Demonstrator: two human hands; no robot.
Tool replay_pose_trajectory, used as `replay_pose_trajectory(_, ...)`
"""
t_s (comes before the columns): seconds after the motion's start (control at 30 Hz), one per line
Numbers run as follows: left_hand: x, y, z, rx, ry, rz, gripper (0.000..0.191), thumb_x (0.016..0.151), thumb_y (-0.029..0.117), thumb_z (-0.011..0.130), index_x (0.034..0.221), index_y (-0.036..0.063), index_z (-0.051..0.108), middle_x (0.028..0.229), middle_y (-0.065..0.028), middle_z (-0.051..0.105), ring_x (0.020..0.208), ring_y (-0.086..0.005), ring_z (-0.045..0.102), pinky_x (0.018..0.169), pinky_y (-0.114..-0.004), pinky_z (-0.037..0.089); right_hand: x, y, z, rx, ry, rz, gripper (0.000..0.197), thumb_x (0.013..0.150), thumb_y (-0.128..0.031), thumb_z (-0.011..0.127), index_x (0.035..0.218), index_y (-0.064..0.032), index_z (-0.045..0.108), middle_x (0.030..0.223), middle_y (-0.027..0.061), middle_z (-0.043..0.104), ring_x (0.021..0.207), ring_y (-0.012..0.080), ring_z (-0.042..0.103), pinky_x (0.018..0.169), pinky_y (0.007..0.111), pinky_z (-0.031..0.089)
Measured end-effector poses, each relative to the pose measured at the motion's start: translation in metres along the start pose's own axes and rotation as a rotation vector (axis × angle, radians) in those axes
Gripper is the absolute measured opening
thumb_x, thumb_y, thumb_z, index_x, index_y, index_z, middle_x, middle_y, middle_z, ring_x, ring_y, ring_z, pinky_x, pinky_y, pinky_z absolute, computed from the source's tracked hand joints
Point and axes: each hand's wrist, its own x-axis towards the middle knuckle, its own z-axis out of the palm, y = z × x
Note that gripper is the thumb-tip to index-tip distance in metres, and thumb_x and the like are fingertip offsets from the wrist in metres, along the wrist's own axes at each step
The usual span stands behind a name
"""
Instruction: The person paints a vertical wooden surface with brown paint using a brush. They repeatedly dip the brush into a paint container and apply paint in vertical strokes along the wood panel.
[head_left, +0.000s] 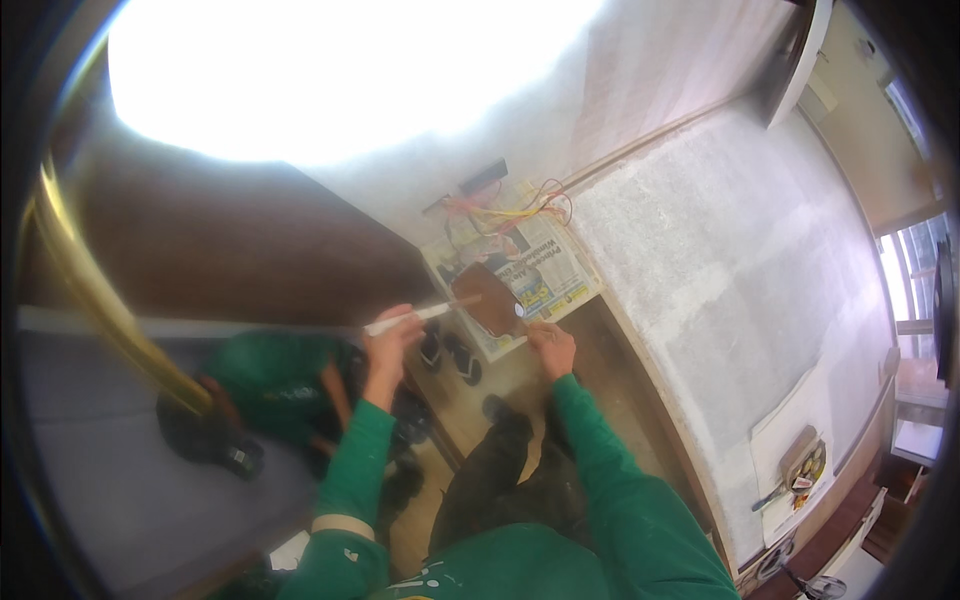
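My left hand (391, 345) is closed around a long pale handle (409, 318), probably a brush, whose narrow tip lies over a brown, roughly rectangular tray or panel (484, 298). The image is too hazy to settle what that brown thing is. At its lower right corner, my right hand (553, 349) grips its edge or a short handle there. Beneath the brown thing, newspaper (566, 274) is spread out. A bundle of red and yellow wires (517, 214) lies across the newspaper's far end, next to a dark box-like piece (483, 176).
Another person in a green shirt (270, 382) is low at the left, beside a grey padded surface (97, 435). Flip-flops (463, 360) lie near my feet. A white-grey worktop (720, 247) stretches right, holding a scraper (769, 498) and a container (808, 469). A yellow curved tube (97, 300) crosses the left.
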Motion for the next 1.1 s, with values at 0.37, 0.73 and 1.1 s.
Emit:
replay_pose_trajectory(0.37, -0.004, -0.007, 0.006, 0.207, -0.069, 0.163, 0.019, 0.087, 0.004, 0.074, 0.104, -0.0044, 0.072, 0.103, -0.0128, 0.075, 0.089, -0.0178, 0.071, 0.079, -0.028, 0.059, -0.016, -0.048, -0.028, 0.431, -0.097, 0.098, 0.024, 0.081, -0.006, 0.071, 0.103, 0.0046, 0.073, 0.086, 0.0125, 0.073, 0.073, 0.0191, 0.071, 0.069, 0.030, 0.058)
replay_pose_trajectory(0.73, -0.013, 0.024, 0.013, 0.257, -0.139, 0.233, 0.024, 0.083, 0.000, 0.074, 0.107, -0.0044, 0.073, 0.104, -0.0118, 0.075, 0.085, -0.0131, 0.068, 0.080, -0.026, 0.055, 0.037, -0.046, -0.006, 0.376, -0.275, 0.060, 0.022, 0.082, -0.003, 0.067, 0.101, 0.0069, 0.073, 0.089, 0.0131, 0.073, 0.074, 0.0205, 0.071, 0.070, 0.030, 0.059)
replay_pose_trajectory(1.1, -0.014, 0.027, -0.003, 0.399, -0.211, 0.348, 0.024, 0.076, -0.007, 0.074, 0.100, -0.0047, 0.075, 0.102, -0.0099, 0.073, 0.091, -0.0174, 0.068, 0.085, -0.028, 0.053, 0.038, -0.086, -0.029, 0.439, -0.199, 0.056, 0.017, 0.084, -0.007, 0.069, 0.095, 0.0054, 0.072, 0.086, 0.0118, 0.073, 0.070, 0.0181, 0.071, 0.064, 0.028, 0.058)
